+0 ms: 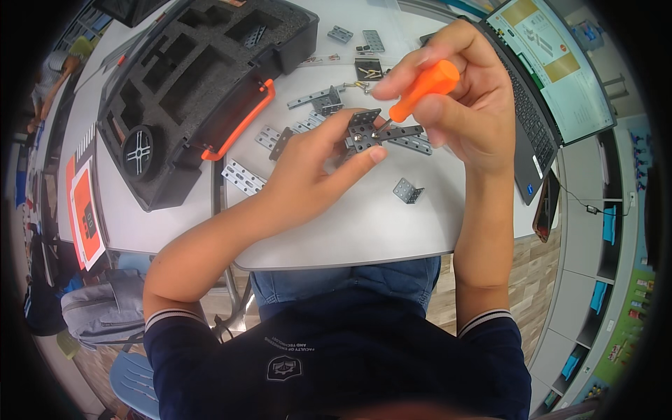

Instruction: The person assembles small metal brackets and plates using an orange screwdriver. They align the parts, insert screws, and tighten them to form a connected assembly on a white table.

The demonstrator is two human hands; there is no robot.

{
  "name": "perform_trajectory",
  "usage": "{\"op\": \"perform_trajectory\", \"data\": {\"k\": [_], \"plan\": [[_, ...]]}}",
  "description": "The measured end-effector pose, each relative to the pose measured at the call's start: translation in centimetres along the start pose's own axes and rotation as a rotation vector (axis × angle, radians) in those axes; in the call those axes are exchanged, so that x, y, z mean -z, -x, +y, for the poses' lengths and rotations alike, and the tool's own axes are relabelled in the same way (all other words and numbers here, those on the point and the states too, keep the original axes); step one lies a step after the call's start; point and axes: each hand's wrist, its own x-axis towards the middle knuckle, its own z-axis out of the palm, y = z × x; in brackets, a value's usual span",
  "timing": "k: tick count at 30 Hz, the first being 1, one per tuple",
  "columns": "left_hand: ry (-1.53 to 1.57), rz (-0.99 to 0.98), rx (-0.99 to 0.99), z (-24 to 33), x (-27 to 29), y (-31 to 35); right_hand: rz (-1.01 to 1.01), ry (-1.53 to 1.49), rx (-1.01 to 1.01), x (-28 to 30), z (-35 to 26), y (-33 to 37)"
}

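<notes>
My left hand (325,150) grips a dark perforated angle bracket (364,129) over the table, thumb along its lower side. A dark flat bar (400,131) runs out from the bracket to the right. In my right hand (472,91) is a screwdriver with an orange handle (427,89), pinched between thumb and fingers. Its thin shaft slants down to the left, and the tip meets a screw (375,136) on the bracket. A small grey angle bracket (407,190) lies apart on the table below my right hand.
An open black case (189,77) with cut foam and an orange handle stands left. Several perforated metal pieces (243,176) lie around my left hand. A small black tray (369,68) of screws sits beyond. To the right stands an open laptop (539,105), a phone (546,208) beside it.
</notes>
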Motion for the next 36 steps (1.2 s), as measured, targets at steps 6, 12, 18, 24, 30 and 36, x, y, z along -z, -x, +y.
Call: {"op": "perform_trajectory", "data": {"k": [6,12,18,24,30,36], "plan": [[0.030,0.007,0.010,-0.2,0.0,0.0,-0.029,-0.035,-0.044,0.3,0.2,0.1],[0.074,0.026,0.007,-0.4,-0.2,0.0,0.056,0.018,-0.055,0.4,-0.3,0.1],[0.076,0.014,0.043,-0.2,-0.1,0.0,0.131,-0.064,-0.082,-0.4,-0.4,-0.1],[0.016,-0.007,0.023,0.1,0.0,0.1,0.162,0.103,-0.148,-0.3,-0.9,0.3],[0.019,0.007,0.010,0.0,-0.1,0.0,0.111,0.098,-0.053,-0.4,0.2,0.2],[0.024,0.006,0.006,-0.1,0.0,0.0,-0.092,-0.031,-0.026,0.4,0.3,0.0]]}}
